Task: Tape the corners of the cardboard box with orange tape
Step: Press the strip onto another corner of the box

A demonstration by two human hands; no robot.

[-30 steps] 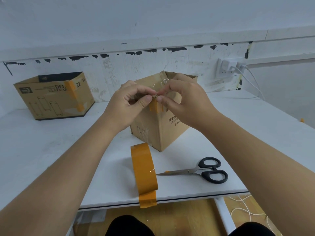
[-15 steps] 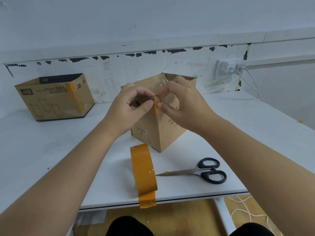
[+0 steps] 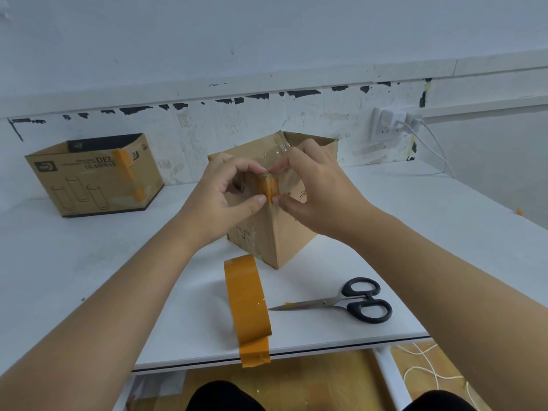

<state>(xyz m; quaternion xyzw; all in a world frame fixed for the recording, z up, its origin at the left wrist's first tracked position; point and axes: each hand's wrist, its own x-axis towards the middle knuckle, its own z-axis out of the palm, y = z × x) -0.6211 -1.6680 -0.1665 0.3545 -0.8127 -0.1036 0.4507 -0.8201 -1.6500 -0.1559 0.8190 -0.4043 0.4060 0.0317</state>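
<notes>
1. The two hands cover much of the upper near corner of the cardboard box [image 3: 284,232]; the fingertips behind the edge are hidden, and the print on the box is too blurred to read.
2. The left hand [image 3: 219,200] and the right hand [image 3: 317,188] each pinch the short strip of orange tape [image 3: 268,188] with thumb and forefinger, on the two sides of that corner.
3. This box stands in the middle of the white desk [image 3: 89,262]; a second box [image 3: 95,176] with one orange strip stands far left.
4. One tape roll [image 3: 246,298] stands at the front edge, its loose end hanging over; one pair of scissors [image 3: 350,301] lies beside it.
</notes>
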